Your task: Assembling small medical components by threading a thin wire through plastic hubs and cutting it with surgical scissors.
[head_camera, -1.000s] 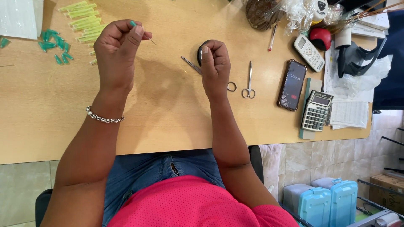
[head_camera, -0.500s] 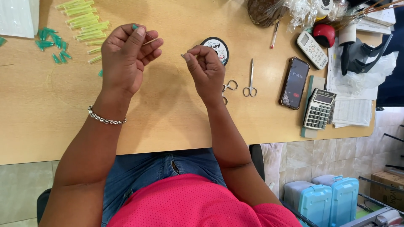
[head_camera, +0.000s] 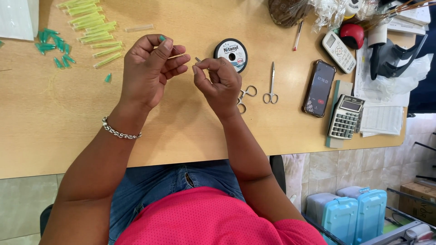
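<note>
Both hands raised close together, left hand (head_camera: 152, 72) and right hand (head_camera: 220, 84) fingers pinched.

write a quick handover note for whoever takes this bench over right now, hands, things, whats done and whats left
Left hand: raised over the wooden table, fingers pinching a thin pale yellow tube.
Right hand: raised beside it, pinching a short thin metal pin aimed at the tube's end; the two are close, contact unclear.
Things: round black spool of thread just behind the hands; two small steel scissors to the right; rows of yellow-green tubes and teal caps far left.
Done: tube and pin picked up.
Left: pin not visibly inside the tube.
</note>
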